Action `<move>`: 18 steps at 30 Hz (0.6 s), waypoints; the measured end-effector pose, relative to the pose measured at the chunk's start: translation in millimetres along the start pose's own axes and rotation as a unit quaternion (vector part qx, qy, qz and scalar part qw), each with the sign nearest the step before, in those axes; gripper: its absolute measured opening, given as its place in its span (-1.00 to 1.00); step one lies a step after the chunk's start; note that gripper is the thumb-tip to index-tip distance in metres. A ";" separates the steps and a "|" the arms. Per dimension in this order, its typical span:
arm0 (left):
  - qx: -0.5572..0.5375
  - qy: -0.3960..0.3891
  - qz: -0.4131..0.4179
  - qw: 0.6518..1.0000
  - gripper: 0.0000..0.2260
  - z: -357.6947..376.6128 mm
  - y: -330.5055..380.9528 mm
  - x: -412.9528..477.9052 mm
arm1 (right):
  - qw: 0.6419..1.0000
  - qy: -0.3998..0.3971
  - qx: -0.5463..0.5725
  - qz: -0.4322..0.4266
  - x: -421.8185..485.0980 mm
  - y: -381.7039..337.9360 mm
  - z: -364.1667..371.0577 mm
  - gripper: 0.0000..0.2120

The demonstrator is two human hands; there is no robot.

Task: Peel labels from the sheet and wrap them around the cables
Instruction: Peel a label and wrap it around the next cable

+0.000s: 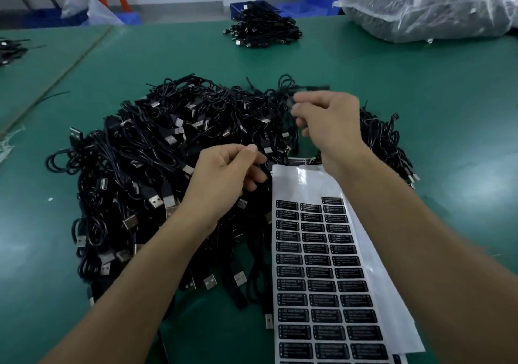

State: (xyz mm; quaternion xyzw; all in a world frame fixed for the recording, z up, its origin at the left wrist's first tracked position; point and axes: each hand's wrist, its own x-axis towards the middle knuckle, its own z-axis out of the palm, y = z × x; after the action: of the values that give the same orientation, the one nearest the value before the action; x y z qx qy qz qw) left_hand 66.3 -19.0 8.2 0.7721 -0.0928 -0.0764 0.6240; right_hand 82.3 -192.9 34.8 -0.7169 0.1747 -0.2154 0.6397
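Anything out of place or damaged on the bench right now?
The label sheet lies askew, its top end riding up on the cable pile. At the table left edge, white frayed material looks like wear.

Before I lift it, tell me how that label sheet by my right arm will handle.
Likely floppy: the label sheet is thin, and its top end bends up over the cable pile. Probably slippery, since its bare backing shines. Loose sheets underneath might slide along.
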 end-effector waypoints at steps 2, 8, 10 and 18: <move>-0.020 -0.008 -0.010 1.000 -0.67 -0.5 0.5 -0.3 | 0.995 -0.064 0.069 -0.024 -16.9 -8.9 -3.1 -0.83; -0.065 -0.027 -0.038 0.997 -0.39 -4.4 0.1 4.1 | 0.947 -0.287 0.142 -0.017 -50.3 -9.0 -20.3 -0.78; -0.077 -0.036 -0.034 0.996 -0.42 -4.4 0.7 3.9 | 0.922 -0.363 0.135 0.006 -52.6 -1.5 -29.0 -0.80; -0.189 0.040 -0.034 0.981 -0.96 -8.8 3.7 6.9 | 0.892 -0.450 0.016 0.044 -52.0 25.0 -53.2 -0.79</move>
State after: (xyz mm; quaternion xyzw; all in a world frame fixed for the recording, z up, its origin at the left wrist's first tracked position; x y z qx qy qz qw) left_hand 74.8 -13.1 13.6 0.6454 -0.0252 -0.0830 0.7589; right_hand 10.6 -213.4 10.3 -0.7182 -0.1038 0.1563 0.6701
